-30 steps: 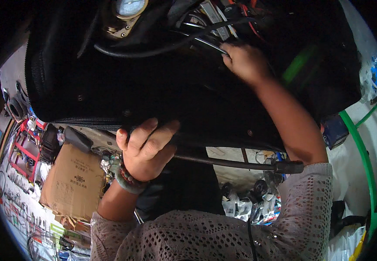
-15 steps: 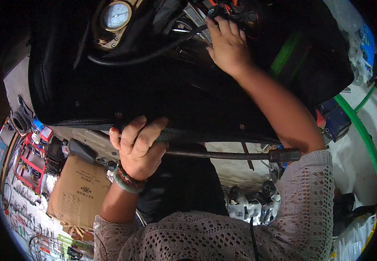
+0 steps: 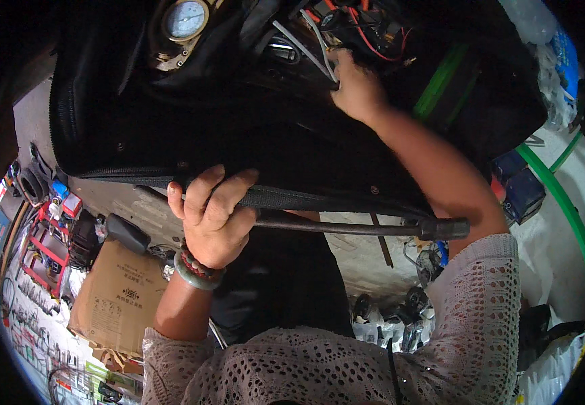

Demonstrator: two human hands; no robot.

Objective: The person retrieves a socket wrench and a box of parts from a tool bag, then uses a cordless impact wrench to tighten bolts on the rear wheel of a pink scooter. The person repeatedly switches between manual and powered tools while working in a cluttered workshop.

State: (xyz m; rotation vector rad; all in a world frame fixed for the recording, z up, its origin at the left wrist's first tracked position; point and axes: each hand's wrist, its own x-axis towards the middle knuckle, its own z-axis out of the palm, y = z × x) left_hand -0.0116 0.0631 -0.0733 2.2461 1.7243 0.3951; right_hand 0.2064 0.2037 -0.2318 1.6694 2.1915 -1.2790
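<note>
My left hand (image 3: 211,219) has its fingers curled over the zippered front edge (image 3: 279,199) of a large black soft bag. A dark metal bar (image 3: 360,229) with a thicker end passes behind that hand and out to the right, over my right forearm. Inside the bag, my right hand (image 3: 360,88) is closed at the end of two narrow grey strips (image 3: 302,48) set in a V; its fingertips are partly hidden. Red wires (image 3: 367,34) and dark parts lie just beyond it. A round gauge (image 3: 186,19) with a brass-coloured rim is at the bag's upper left.
A brown cardboard box (image 3: 120,293) stands at lower left, near a red rack (image 3: 46,253) and many small tools. To the right a green strip (image 3: 573,216) curves past dark blue boxes (image 3: 519,192). Clear plastic wrapping (image 3: 542,61) is at upper right.
My right hand has come down slightly and closed from a spread pose; the black hose under it is out of sight and the grey strips show. The bag edge and bar have risen slightly.
</note>
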